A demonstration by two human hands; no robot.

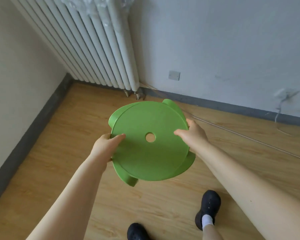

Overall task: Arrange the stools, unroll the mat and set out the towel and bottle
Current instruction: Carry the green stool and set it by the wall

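Fingers first: on my left hand [105,144] the thumb lies flat on top of the green stool [150,141] while the other fingers curl under its rim, out of sight. My right hand [191,134] does the same on the opposite rim, thumb on the seat, fingers wrapped below. Both grip the stool by its round seat, and I judge it is held clear of the wooden floor [62,153], tilted slightly toward me, near the corner where the radiator [100,49] meets the side wall. Three of its legs peek out beyond the seat's edge. My dark shoes [208,208] stand near the floor's near edge, close under the load.

No second stool, mat, towel or bottle shows, so I judge the arranging has barely begun.

Risks as I see them: the rim grip is shallow, so the smooth plastic could slip and drop onto my feet. Setting it down tilted may land one leg first and skid. A cable [249,137] runs along the floor by the far wall; a leg could pin it.
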